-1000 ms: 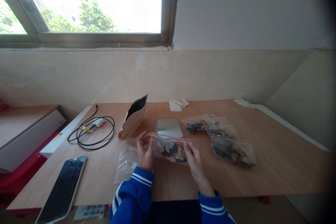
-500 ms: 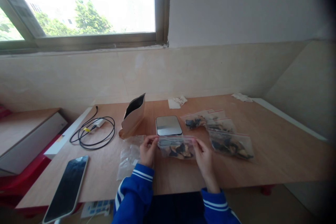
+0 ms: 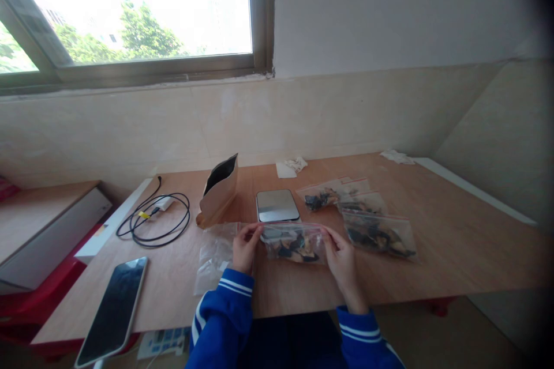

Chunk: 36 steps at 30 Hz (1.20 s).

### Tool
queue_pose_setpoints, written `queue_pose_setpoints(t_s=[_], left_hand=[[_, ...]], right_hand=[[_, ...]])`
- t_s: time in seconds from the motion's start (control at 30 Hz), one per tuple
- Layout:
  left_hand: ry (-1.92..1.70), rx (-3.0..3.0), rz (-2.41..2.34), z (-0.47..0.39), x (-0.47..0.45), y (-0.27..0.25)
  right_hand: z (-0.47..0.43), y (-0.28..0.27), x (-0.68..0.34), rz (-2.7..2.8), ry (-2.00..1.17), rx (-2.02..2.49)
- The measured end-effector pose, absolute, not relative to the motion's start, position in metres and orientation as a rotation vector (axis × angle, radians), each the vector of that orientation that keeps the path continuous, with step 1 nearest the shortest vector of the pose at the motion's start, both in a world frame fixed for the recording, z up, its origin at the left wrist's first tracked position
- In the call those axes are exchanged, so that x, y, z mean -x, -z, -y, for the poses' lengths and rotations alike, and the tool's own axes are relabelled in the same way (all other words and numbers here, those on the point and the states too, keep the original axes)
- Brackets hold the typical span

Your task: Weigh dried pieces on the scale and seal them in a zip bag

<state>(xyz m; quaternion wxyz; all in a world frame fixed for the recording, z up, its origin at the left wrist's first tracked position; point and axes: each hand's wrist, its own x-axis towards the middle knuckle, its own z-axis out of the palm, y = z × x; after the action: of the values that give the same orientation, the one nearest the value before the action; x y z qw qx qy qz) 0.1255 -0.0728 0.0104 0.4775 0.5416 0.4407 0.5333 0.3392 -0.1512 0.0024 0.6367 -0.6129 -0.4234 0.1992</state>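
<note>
Between my two hands is a clear zip bag [image 3: 294, 247] with dark and tan dried pieces inside. My left hand [image 3: 246, 245] pinches its top left corner, and my right hand [image 3: 341, 256] pinches the top right corner. A red line runs along the bag's top edge. Just behind it lies a flat silver scale [image 3: 277, 206]. Several filled zip bags sit to the right, the nearest one [image 3: 381, 236] close to my right hand. Beside my left hand lie clear plastic bags [image 3: 212, 259] that look unfilled.
An open brown paper pouch [image 3: 220, 187] stands behind the plastic bags. A coiled black cable [image 3: 156, 219] and a phone [image 3: 115, 311] are at the left. Crumpled white tissue [image 3: 296, 166] lies near the wall, with more tissue [image 3: 397, 157] at the far right.
My right hand has shifted slightly to the right along the bag's top edge. My left hand keeps its pinch. The whole view has moved a little.
</note>
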Motion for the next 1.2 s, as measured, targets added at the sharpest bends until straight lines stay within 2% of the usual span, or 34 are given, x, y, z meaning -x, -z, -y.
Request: queue_pose_setpoints(t_s=[0.63,1.2], left_hand=[[-1.414,-1.456,-1.069,0.075,-0.123,-0.011],[-1.284,-1.259,-0.891,0.079,-0.128,-0.014]], right_hand=[[0.151,0.004,-0.332,0.819,-0.397,1.421],[0.151,-0.006,-0.323,0.758,-0.719,1.202]])
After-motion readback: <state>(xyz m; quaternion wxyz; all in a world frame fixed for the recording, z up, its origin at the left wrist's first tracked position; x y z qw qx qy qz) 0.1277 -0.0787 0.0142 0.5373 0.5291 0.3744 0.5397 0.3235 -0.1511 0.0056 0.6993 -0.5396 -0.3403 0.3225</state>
